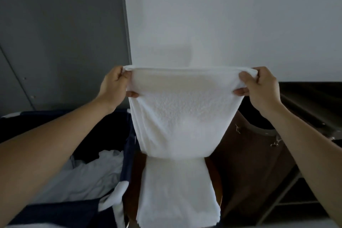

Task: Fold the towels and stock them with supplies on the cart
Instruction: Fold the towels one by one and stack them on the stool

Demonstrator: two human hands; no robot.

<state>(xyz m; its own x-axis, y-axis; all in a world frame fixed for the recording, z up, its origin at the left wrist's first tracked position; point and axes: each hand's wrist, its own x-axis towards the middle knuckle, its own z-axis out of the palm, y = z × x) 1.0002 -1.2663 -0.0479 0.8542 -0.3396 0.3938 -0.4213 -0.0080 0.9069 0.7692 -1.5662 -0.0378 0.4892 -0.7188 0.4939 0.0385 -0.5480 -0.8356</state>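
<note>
You hold the white terry-cloth towel (183, 116) up before the pale wall (222, 15), your left hand (114, 84) and right hand (262, 87) each pinching a top corner, fingers curled round the cloth. It hangs doubled over the dark wooden surface (249, 153). If one pinch slackens, the layers could likely slide apart, dropping toward the dark blue laundry bin (127, 153).

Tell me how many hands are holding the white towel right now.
2. The left hand pinches the upper left corner of the white towel; the right hand pinches its upper right corner. No other hand shows.
</note>
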